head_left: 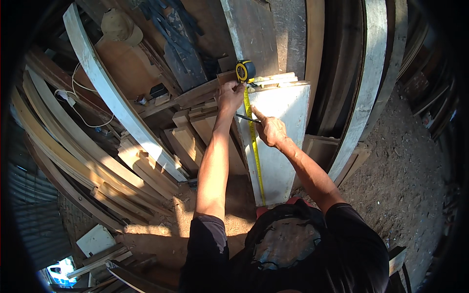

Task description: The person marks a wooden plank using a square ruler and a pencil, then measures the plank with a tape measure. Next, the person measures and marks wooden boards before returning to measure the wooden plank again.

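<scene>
A yellow-and-black tape measure (245, 71) sits at the far end of a white-painted board (281, 146). Its yellow blade (255, 149) runs down the board's left side toward my body. My left hand (230, 99) is closed at the board's far left corner, with fingertips pinching the tape just below the case. In my right hand (271, 130) is a thin dark pencil (248, 118), its tip pointing left across the blade. The right index finger stretches out toward the blade, while the other fingers curl round the pencil.
Long timber planks (73, 141) lean on the left, and short wood offcuts (188, 139) stand beside the board. A long pale plank (364, 93) rises at right, next to bare dirt floor (395, 166). A cap (119, 27) and a white cord (75, 93) are at the far left.
</scene>
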`<move>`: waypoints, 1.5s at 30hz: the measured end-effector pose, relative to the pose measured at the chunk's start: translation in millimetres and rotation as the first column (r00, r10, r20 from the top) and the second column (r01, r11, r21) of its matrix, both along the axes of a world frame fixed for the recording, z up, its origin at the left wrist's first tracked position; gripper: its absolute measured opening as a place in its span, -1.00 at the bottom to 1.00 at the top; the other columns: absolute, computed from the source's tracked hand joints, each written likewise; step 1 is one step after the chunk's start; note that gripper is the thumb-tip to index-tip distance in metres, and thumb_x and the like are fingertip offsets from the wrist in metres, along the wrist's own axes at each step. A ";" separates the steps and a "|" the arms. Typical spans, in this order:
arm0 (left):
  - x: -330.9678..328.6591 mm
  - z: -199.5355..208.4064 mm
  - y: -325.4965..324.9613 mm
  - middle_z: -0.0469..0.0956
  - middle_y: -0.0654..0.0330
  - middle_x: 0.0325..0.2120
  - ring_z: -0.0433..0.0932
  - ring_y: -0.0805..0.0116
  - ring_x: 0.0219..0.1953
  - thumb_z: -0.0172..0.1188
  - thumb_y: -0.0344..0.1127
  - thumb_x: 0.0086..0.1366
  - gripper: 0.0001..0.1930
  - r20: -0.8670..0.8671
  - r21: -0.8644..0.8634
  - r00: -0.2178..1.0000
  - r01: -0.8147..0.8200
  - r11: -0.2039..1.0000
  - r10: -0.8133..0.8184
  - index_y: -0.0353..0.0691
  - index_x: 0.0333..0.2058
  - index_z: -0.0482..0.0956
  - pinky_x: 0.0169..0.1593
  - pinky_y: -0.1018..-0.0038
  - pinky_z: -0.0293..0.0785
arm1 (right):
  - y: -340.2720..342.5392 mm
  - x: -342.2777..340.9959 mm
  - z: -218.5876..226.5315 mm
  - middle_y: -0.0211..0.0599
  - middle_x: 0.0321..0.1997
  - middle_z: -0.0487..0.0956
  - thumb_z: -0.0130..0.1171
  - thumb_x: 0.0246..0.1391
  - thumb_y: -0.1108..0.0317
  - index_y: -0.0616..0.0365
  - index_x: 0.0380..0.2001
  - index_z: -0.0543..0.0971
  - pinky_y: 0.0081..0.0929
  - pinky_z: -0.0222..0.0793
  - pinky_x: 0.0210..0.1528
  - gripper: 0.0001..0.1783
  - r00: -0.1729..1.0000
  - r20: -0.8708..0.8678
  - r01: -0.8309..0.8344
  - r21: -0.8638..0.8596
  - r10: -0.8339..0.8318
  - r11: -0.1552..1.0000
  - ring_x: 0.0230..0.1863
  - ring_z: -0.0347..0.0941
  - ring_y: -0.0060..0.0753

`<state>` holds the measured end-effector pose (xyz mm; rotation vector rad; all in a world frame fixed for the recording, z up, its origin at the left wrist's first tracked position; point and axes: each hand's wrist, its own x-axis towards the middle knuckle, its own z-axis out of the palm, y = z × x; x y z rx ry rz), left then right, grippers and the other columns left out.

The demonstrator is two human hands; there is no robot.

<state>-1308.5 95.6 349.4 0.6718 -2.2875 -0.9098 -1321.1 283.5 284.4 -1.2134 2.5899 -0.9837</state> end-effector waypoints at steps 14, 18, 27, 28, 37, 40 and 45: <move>-0.7 -2.0 -3.3 0.66 0.10 -0.57 0.66 0.12 -0.48 0.28 0.02 0.27 -0.63 0.007 -0.016 1.000 0.012 1.000 -0.012 -0.20 -0.41 0.72 -0.30 0.22 0.51 | 0.9 0.9 2.3 0.09 -0.23 0.68 0.11 0.11 0.35 -0.27 0.46 0.24 0.02 0.50 -0.06 -0.20 1.000 -0.005 -0.006 0.029 0.006 1.000 -0.18 0.62 0.19; -1.0 -2.8 -5.0 0.66 0.11 -0.57 0.66 0.13 -0.48 0.28 0.02 0.27 -0.64 -0.012 -0.015 1.000 0.019 1.000 -0.019 -0.20 -0.41 0.72 -0.30 0.22 0.51 | 1.2 1.9 4.5 0.09 -0.23 0.68 0.11 0.11 0.35 -0.28 0.46 0.23 0.02 0.50 -0.07 -0.19 1.000 -0.009 -0.014 0.018 0.014 1.000 -0.18 0.62 0.19; -1.6 -1.4 -4.4 0.68 0.09 -0.53 0.67 0.13 -0.45 0.28 0.00 0.28 -0.66 0.035 -0.018 0.999 0.006 1.000 -0.006 -0.19 -0.36 0.74 -0.28 0.23 0.52 | 4.0 1.3 6.8 0.08 -0.23 0.68 0.11 0.12 0.34 -0.28 0.46 0.22 0.00 0.50 -0.06 -0.20 1.000 -0.009 -0.022 0.032 0.023 0.999 -0.18 0.62 0.18; -1.2 -2.1 -5.4 0.67 0.13 -0.56 0.62 0.28 -0.50 0.29 0.00 0.28 -0.64 0.012 -0.035 1.000 0.018 0.999 -0.018 -0.23 -0.33 0.74 -0.33 0.30 0.49 | 3.9 1.3 7.5 0.08 -0.23 0.68 0.11 0.12 0.34 -0.28 0.46 0.22 0.00 0.50 -0.06 -0.20 1.000 -0.011 -0.022 0.029 0.022 0.999 -0.18 0.62 0.18; -0.5 -0.5 -1.2 0.69 0.04 -0.49 0.69 0.11 -0.41 0.27 -0.01 0.28 -0.65 0.016 0.006 1.000 0.003 1.000 -0.003 -0.24 -0.31 0.73 -0.27 0.24 0.54 | 6.2 -3.3 5.4 0.04 -0.24 0.69 0.09 0.14 0.32 -0.31 0.46 0.23 -0.02 0.52 -0.07 -0.22 0.999 -0.018 -0.037 0.054 0.038 0.998 -0.20 0.64 0.15; -2.1 -1.2 -1.5 0.69 0.04 -0.49 0.68 0.13 -0.42 0.28 -0.02 0.28 -0.65 0.017 0.000 1.000 -0.008 1.000 0.008 -0.24 -0.31 0.73 -0.27 0.24 0.54 | 7.4 -5.2 7.6 0.03 -0.24 0.69 0.09 0.14 0.32 -0.32 0.46 0.23 -0.03 0.52 -0.07 -0.22 0.999 -0.025 -0.045 0.035 0.046 0.998 -0.19 0.64 0.15; -4.0 -6.6 -5.6 0.68 0.07 -0.51 0.66 0.19 -0.45 0.31 -0.05 0.28 -0.67 -0.025 0.063 0.999 0.023 0.998 -0.022 -0.25 -0.32 0.72 -0.28 0.28 0.52 | 12.8 -5.3 17.4 0.06 -0.19 0.69 0.12 0.17 0.29 -0.16 0.40 0.32 -0.01 0.51 -0.04 -0.31 0.996 0.055 -0.070 0.061 0.067 0.996 -0.14 0.63 0.17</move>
